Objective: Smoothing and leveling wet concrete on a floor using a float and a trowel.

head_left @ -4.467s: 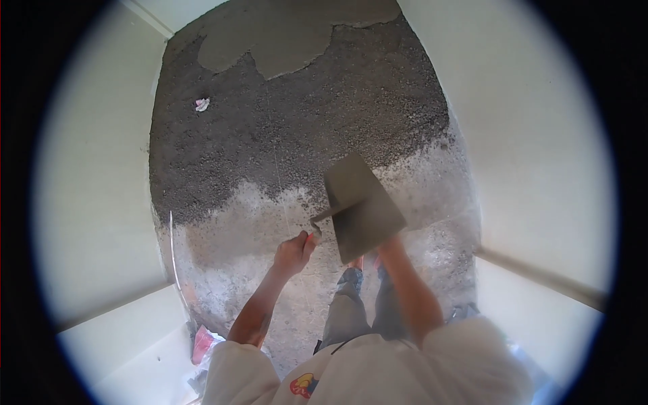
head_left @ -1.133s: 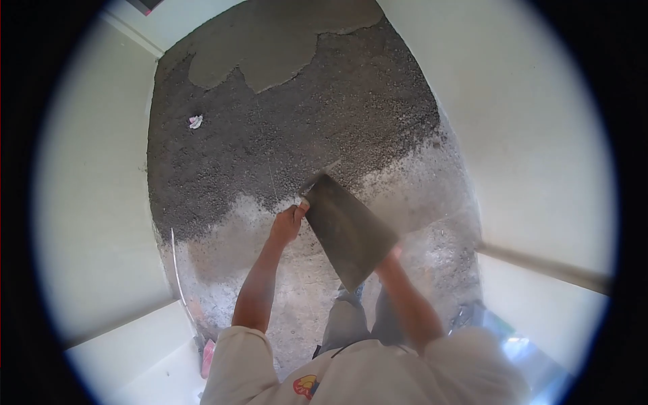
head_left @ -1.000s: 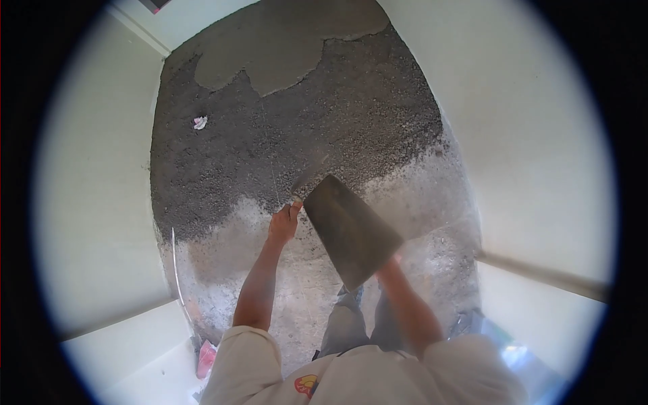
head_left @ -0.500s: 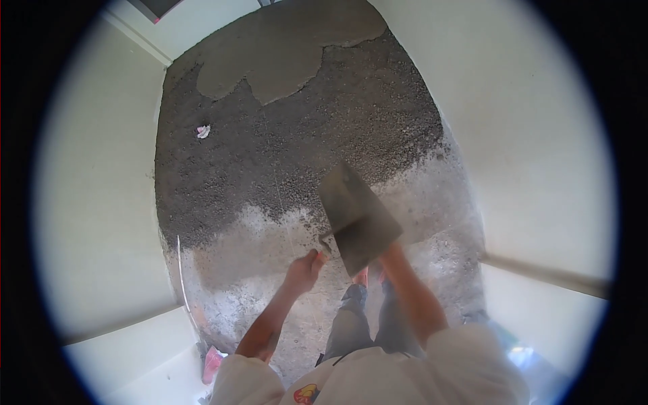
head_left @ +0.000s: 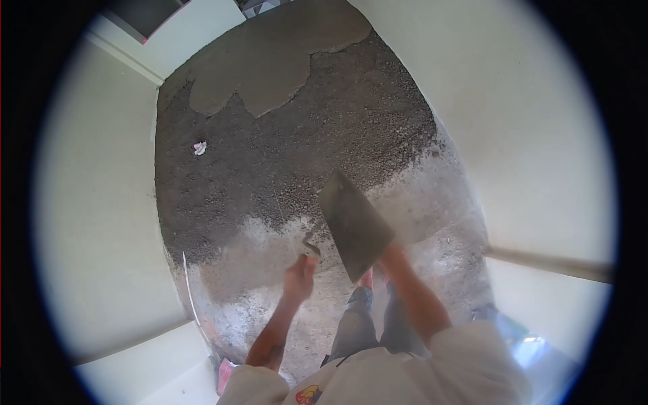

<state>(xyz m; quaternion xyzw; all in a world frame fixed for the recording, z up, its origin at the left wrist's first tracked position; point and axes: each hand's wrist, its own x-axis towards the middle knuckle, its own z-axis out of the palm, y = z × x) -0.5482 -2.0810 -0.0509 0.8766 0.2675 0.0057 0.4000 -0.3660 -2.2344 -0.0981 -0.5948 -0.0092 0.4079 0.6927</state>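
My left hand (head_left: 299, 278) is closed round the pale handle of a hand tool (head_left: 312, 248) with a bent, dark neck; I cannot make out a blade. Just to its right, a flat, grey four-sided board (head_left: 356, 226), like a plasterer's hawk, is held up at a slant above the floor. My right hand (head_left: 393, 255) holds it at its lower right edge, the fingers hidden behind it. The board's face looks bare and smooth. Below both hands is the floor (head_left: 297, 145), strewn with dark, crumbly mortar.
Smooth wet screed (head_left: 270, 57) covers the far end. A crumpled white-pink scrap (head_left: 200, 148) lies on the loose mortar at left. Pale walls rise on both sides. A thin white strip (head_left: 191, 287) runs along the left edge, near a pink object (head_left: 225, 374).
My left hand and its tool have moved left, away from the board. The board has turned slightly, and a dark shadow has left its face. The whole view has tipped up a little.
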